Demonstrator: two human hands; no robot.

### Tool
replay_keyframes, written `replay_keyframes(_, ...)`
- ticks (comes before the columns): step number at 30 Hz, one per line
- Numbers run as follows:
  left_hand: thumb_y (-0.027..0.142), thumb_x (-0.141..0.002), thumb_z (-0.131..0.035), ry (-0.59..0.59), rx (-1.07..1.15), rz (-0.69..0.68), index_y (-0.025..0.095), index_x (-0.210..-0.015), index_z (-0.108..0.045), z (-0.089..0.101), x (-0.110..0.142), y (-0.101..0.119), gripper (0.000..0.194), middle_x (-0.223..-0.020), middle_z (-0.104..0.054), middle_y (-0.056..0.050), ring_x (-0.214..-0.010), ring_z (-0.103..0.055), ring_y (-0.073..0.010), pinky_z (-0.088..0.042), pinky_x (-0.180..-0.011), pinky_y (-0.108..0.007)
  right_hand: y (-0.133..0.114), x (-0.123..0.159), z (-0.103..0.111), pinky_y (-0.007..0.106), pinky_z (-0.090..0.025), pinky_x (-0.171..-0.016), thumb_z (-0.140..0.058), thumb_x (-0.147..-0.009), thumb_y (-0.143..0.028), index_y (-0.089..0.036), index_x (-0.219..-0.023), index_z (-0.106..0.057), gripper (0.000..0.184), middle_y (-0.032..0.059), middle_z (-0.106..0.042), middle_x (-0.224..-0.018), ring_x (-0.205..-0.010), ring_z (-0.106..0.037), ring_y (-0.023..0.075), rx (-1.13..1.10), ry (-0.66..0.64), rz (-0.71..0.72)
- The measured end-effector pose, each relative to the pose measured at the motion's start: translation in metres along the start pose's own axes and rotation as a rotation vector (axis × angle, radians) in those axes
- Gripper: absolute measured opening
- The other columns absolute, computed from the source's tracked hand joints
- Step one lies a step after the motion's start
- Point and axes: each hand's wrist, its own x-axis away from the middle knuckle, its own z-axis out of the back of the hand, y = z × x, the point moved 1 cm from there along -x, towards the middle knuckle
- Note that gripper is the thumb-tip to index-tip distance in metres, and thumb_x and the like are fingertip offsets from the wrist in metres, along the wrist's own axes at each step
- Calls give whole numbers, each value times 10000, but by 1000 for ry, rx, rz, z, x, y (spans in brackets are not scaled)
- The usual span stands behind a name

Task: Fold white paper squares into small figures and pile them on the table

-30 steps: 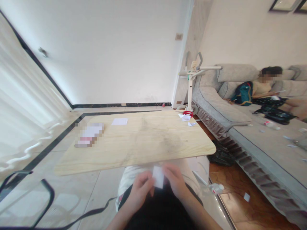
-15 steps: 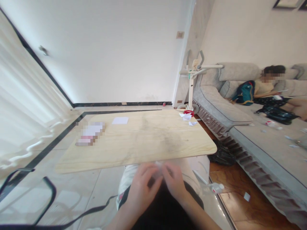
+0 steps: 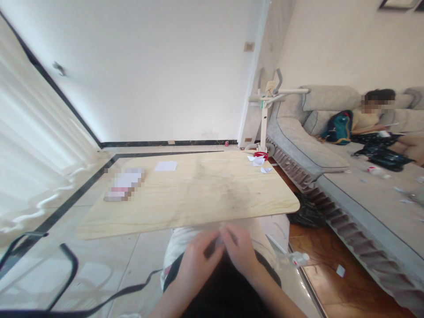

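Observation:
My left hand point(image 3: 200, 251) and my right hand point(image 3: 239, 248) meet over my lap, just below the near edge of the wooden table point(image 3: 185, 198). Between their fingertips is a small piece of white paper point(image 3: 219, 241), mostly covered and blurred. Both hands are closed, with fingers and thumbs pinched on the paper. Several folded white papers point(image 3: 257, 161) lie at the table's far right corner, beside a red object point(image 3: 261, 155). A flat white sheet point(image 3: 166, 166) rests near the far left edge.
A pixelated item point(image 3: 125, 184) lies at the table's left. On the right, a person point(image 3: 372, 117) sits on the grey sofa point(image 3: 334, 154). A bottle point(image 3: 300, 259) and a paper scrap point(image 3: 340, 270) are on the floor, near a black bag point(image 3: 306, 212).
My fingers have drawn closer together around the paper, so less of it shows. The right fingertips have shifted slightly left. Things on the table stay where they were.

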Motion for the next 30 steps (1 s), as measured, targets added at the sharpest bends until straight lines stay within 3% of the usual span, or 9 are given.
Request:
replay_keyframes(4, 218, -890, -551, -16, 95, 60, 223, -1116, -711, 0, -1, -2, 277, -1076, -757, -41, -981, -700, -221, -544, -898, -336, -4, 0, 2, 270, -317, -542, -406, -969, -339, -206, -607, -407, 386, -29, -429, -564, -545, -445, 133, 51, -15, 45)
replay_keyframes(8, 191, -877, -530, 69, 164, 141, 206, -1077, -727, 0, -2, -10, 282, -1056, -762, -51, -980, -697, -220, -539, -904, -340, -7, 1, 1, 271, -386, -591, -473, -936, -279, -192, -695, -539, 265, -2, -552, -638, -603, -523, 148, 75, -35, 95)
replay_keyframes(12, 249, -859, -573, 156, 284, 249, 178, -1002, -730, 2, -4, -11, 224, -949, -770, -59, -876, -706, -213, -564, -814, -325, -5, 3, -1, 261, -446, -582, -590, -847, -265, -194, -827, -557, 80, 0, -586, -688, -616, -556, 153, 17, 91, 16)
replay_keyframes(16, 253, -840, -591, 205, 383, 289, 167, -947, -720, 4, -6, -7, 188, -887, -764, -51, -818, -703, -198, -561, -747, -293, -3, 2, -2, 258, -478, -569, -623, -818, -284, -192, -978, -553, 197, -1, -602, -735, -620, -569, 152, -74, 146, -44)
replay_keyframes(22, 309, -851, -596, 183, 381, 297, 165, -878, -708, 4, -6, -9, 184, -813, -740, -36, -765, -678, -189, -541, -702, -280, -8, 2, -2, 275, -449, -586, -584, -836, -237, -191, -787, -593, 67, 6, -590, -685, -628, -550, 160, -25, 96, 37)
replay_keyframes(30, 274, -848, -566, 182, 260, 254, 175, -767, -689, 8, -7, -9, 178, -718, -697, -9, -710, -634, -173, -506, -666, -261, -9, 4, -2, 277, -453, -603, -581, -809, -171, -189, -757, -595, 56, 14, -605, -690, -648, -561, 165, -2, 73, 72)
